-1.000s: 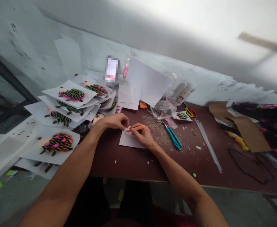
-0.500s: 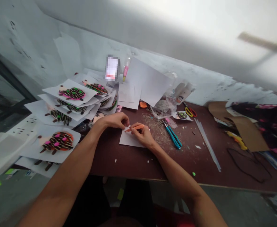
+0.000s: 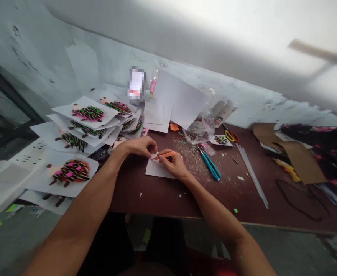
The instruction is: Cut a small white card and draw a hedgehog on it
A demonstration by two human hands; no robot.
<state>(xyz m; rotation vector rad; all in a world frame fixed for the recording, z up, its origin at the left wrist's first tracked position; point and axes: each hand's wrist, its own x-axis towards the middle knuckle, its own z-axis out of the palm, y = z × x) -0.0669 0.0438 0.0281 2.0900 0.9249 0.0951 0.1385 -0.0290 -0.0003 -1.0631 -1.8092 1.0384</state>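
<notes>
Pinching an orange marker pen [image 3: 168, 154] in the right grip [image 3: 174, 163], drawn in snugly around the barrel and slanting down leftward to the far left part of a small white sheet [image 3: 158, 169]. Lying flat on the brown desk [image 3: 156, 201], just under and in front of the right grip. Curling the left grip [image 3: 141, 146] at the sheet's far left corner, partly closed, seemingly touching the edge; cannot tell whether holding anything. Cannot make out any line beneath the tip. Could swivel or skid the sheet, judging by so light a bracing at a single corner. Could smear any wet ink by dragging the heel of the right grip across. Could run off the paper onto the desk, or onto the left grip's fingertips, through working so near that corner. Could catch grit from the scattered debris [image 3: 191, 153], just right of and beyond the right grip, by sliding the sheet that way, ending with a bumpy line. Could bump the teal-handled tool [image 3: 211, 165], right of the right grip, with an outward swing. Could dislodge the uneven stack of hedgehog pictures [image 3: 87, 114], left of the left grip, by drawing the left forearm [image 3: 105, 188] too far out.
</notes>
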